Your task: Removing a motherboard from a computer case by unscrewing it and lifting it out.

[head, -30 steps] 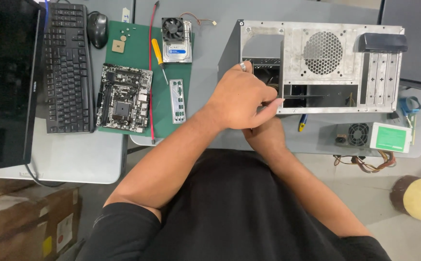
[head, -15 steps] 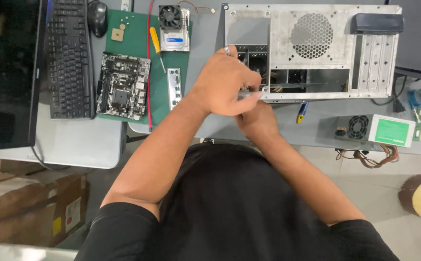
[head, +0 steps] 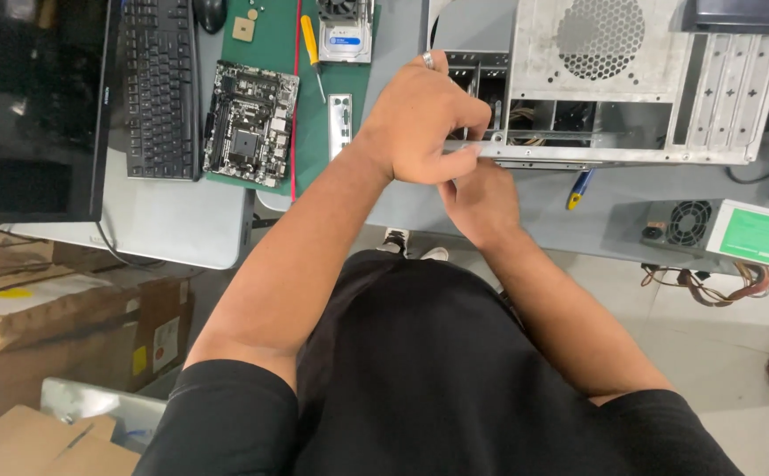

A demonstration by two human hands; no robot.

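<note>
Both hands are staying at the computer case (head: 631, 88) edge since 1 second ago: left hand (head: 420, 119) fingers curled on the frame; right hand (head: 481, 198) grip hidden, cannot tell.

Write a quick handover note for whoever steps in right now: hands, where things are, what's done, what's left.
Left hand: curled at the front edge of the open computer case, grip hidden.
Right hand: beneath it, at the same edge; fingers hidden.
Out of the case: motherboard and yellow-handled screwdriver on the green mat; power supply at right.
Left: case interior looks empty of boards.
</note>
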